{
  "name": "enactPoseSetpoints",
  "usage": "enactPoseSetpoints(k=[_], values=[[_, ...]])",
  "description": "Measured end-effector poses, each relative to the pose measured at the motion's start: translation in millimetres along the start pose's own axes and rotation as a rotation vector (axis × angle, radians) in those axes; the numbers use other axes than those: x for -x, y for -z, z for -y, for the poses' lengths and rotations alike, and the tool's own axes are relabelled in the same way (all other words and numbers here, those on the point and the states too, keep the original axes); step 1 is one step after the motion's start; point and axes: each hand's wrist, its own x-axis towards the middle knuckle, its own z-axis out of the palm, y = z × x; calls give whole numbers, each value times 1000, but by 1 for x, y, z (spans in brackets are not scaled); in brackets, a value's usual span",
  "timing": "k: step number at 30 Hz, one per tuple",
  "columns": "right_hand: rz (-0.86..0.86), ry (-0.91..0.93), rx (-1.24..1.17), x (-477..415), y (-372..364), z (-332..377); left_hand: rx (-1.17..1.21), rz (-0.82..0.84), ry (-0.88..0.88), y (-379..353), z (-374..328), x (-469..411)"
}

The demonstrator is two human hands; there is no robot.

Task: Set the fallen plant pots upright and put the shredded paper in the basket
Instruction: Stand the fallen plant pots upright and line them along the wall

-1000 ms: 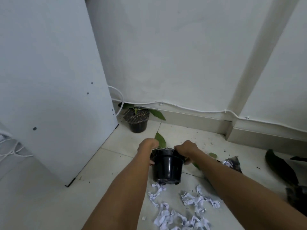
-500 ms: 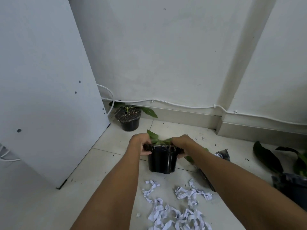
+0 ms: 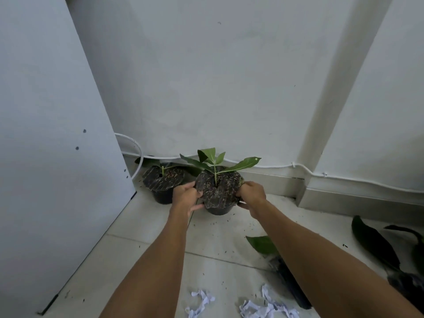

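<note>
From the head view, you have the plant pot (image 3: 218,193) caught between both hands: your left hand (image 3: 187,197) is wrapped on its left rim with the thumb under the side, and your right hand (image 3: 251,196) is clamped on the right rim opposite. Gripping it at two opposed points probably lets you steer the tilt and keep the soil from spilling as the base meets the floor (image 3: 220,246).

The pot sits near the wall skirting, just beside the second pot (image 3: 164,183) that already stands upright by the white panel (image 3: 57,134); whether the two touch I cannot tell. Its long axis runs close to vertical, mouth and stem (image 3: 215,173) pointing up, with the soil face tipped slightly towards you. The base looks to be on or just over the floor; contact is hidden by your hands.

The shredded paper (image 3: 259,308) lies on the floor close to you, between your forearms, well apart from the pot. Another fallen pot (image 3: 410,285) with dark leaves lies at the right edge, so that one is not yet righted. No basket is in view.
</note>
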Motion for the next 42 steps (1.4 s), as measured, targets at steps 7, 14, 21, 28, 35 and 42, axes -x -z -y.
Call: enactPoseSetpoints(k=[7,14,21,28,35,42], values=[[-79,12,50,-39,-15,-20,38,-56,15,-8,20,-48],[-94,39,-27,-59,-22,-32,111,-90,10,-14,31,-67],[-83,83,112,-55,-22,-26,118,-48,25,-19,21,-60],[-199,272,461,-16,26,1,-156,-178,-76,-42,4,-8],[-69,200,955,48,117,4,-359,-86,27,-82,20,64],[-132,-57,786,81,187,-39,-677,194,478,-140,78,128]])
